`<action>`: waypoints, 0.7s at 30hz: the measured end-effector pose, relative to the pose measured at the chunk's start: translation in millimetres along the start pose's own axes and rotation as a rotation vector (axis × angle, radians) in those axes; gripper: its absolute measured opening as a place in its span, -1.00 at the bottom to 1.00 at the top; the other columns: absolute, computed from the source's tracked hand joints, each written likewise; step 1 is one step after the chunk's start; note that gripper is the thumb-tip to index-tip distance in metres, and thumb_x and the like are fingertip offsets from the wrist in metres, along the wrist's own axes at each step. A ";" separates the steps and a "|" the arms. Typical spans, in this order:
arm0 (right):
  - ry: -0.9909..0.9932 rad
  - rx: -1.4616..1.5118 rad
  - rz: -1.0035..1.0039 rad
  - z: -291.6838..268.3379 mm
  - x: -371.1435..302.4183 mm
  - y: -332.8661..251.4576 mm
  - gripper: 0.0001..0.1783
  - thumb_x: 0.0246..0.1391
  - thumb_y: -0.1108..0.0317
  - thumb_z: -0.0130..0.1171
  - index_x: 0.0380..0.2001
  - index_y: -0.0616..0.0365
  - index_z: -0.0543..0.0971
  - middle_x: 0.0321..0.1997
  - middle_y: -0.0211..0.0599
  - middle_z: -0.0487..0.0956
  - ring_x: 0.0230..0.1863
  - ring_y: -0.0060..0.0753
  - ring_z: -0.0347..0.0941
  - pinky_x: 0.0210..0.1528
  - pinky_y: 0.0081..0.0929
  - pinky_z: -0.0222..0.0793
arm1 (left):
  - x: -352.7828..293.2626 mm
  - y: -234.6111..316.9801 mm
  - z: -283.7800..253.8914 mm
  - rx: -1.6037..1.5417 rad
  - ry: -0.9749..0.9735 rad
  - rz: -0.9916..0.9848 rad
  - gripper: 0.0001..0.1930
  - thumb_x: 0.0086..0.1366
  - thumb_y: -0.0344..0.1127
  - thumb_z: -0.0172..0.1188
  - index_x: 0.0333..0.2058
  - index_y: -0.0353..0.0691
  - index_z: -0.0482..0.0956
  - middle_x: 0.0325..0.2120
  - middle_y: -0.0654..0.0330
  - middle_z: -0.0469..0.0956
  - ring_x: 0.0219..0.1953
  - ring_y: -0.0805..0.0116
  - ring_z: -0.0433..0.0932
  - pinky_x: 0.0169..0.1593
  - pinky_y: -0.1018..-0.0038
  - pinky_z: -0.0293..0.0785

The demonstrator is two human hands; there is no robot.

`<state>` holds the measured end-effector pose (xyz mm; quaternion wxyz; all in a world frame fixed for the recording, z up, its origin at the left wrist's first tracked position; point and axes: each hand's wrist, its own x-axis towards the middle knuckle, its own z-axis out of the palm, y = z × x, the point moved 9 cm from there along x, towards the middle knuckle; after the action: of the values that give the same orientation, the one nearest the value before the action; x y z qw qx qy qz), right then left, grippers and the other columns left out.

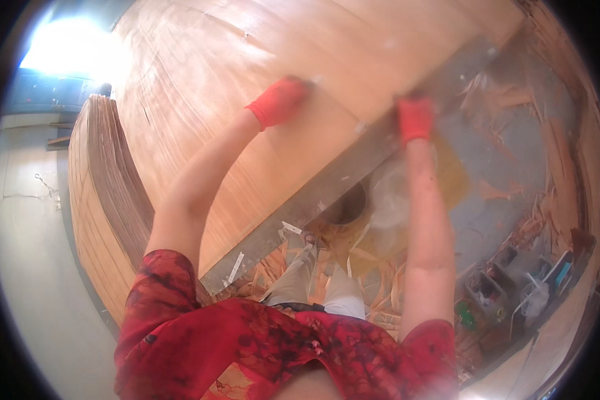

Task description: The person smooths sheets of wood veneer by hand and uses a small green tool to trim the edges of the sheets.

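Observation:
A broad, pale wood veneer sheet point(260, 173) lies spread in front of me, with fine grain lines and a few small slits. My left hand point(282, 102), in a red glove, is over the sheet's middle, its fingertips blurred. At the sheet's right-hand edge is my right hand point(415, 119), also red-gloved and smeared by motion. Whether either hand grips anything cannot be made out. A grey strip of table edge point(300, 212) runs diagonally below the veneer. Small pale tape pieces point(361, 127) sit near the sheet's edge.
On the left stands a tall stack of veneer sheets point(107, 200) beside a pale wall point(30, 220). Torn veneer scraps point(500, 190) litter the grey floor to the right. Bins with odds and ends point(485, 291) stand at lower right. A dark round opening point(347, 203) shows below the table edge.

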<state>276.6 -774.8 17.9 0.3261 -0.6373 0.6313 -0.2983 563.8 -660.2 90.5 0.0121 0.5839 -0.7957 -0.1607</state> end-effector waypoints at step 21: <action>-0.063 -0.086 0.241 -31.7 -15.2 -50.8 -0.30 -0.11 0.20 0.45 0.12 0.15 0.45 -0.20 -0.15 0.68 -0.15 -0.12 0.63 -0.05 -0.22 0.49 | 35.3 111.4 4.8 -0.370 0.251 -0.072 -0.77 0.10 -0.49 0.29 -0.22 -0.20 0.61 0.02 0.07 0.49 0.12 0.00 0.39 0.17 0.22 0.40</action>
<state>282.0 -761.4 78.0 0.3516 -0.5794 0.7049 -0.2094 448.5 -662.2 110.1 0.2123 0.6153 -0.7234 -0.2304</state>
